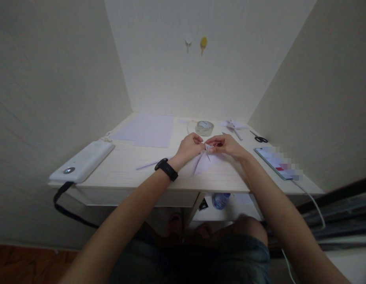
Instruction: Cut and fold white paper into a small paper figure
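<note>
We see bare desk (124,161) in the middle left of the frame, between the power bank (82,161) and our left hand (189,148). Behind the hands, the tape roll (204,127) and the paper sheets (146,129) block the centre. At right, the phone (277,161) and scissors (260,138) crowd the edge; walls close both sides.

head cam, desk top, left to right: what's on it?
White power bank → sheet of paper → left hand → folded paper → right hand → scissors → phone.
</note>
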Motion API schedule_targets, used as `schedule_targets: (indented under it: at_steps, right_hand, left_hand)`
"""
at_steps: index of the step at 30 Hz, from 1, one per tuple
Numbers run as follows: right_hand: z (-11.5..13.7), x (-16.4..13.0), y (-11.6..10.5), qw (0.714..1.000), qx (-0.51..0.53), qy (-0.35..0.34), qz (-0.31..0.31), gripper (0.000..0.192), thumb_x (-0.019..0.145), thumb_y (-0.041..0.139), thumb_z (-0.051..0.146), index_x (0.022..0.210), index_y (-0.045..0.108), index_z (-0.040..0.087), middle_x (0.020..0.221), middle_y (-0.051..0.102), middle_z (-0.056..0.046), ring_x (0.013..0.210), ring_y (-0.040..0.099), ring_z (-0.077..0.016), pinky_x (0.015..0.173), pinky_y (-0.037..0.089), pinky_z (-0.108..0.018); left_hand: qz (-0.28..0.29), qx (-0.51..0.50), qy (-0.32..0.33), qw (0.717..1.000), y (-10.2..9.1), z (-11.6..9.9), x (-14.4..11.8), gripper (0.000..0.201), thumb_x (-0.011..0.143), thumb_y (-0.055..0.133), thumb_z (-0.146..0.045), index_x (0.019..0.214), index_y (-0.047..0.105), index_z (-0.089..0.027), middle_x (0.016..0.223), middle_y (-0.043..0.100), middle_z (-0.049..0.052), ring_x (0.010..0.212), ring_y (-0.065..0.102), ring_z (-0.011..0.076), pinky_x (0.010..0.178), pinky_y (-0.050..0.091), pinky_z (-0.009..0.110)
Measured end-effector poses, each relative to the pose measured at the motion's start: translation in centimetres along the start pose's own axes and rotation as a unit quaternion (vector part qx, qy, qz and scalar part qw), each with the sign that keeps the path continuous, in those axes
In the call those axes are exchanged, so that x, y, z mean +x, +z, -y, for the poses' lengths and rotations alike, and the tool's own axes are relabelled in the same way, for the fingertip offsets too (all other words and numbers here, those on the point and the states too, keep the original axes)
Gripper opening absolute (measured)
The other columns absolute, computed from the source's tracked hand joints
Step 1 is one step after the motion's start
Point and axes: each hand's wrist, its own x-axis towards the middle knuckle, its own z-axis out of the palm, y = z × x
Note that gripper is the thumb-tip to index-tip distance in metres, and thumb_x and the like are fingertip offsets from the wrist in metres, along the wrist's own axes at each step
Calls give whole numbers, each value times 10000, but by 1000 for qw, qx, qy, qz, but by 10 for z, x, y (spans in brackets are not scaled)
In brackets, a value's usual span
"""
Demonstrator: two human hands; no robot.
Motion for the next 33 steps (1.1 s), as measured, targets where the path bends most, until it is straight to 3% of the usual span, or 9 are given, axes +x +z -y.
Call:
schedule_targets:
  at_steps: [3,10,19,26,33]
  right_hand:
    - [1,-1,0,1000,12,-4,-20,371,559,868,353,857,764,158,710,674,-26,644,544,-136,600,402,-277]
    - [1,-2,-2,999,45,9,-17,359,548,882,344,827,755,156,690,674,-22,643,564,-136,608,425,-275]
    - [-4,-1,-3,998,58,37,-6,406,527,895,309,884,772,158,781,745,-63,715,659,-177,683,510,-309]
    - [-4,-1,-4,998,54,38,-7,433,522,900,316,905,774,159,806,746,-63,730,659,-176,690,521,-309]
    - [-3,-1,-4,997,68,32,-15,430,527,903,325,902,770,161,771,735,-52,713,657,-170,706,530,-320]
  left_hand:
    - [14,27,-21,999,0,-1,0,173,704,716,-175,842,614,-151,767,673,34,613,617,129,592,487,252]
    - [48,64,27,996,-1,-1,-4,106,728,710,-220,786,710,-132,769,705,62,655,624,133,601,479,235]
    - [32,31,-11,999,-1,-6,-7,87,789,700,-194,805,712,-109,676,668,30,485,548,74,454,435,186]
    - [34,-15,-19,999,1,-3,-6,41,785,707,-143,800,694,-107,720,663,36,539,574,83,454,477,185]
    - [46,-47,-39,997,1,-13,-9,12,793,690,-107,798,696,-98,744,658,39,578,580,89,455,497,186]
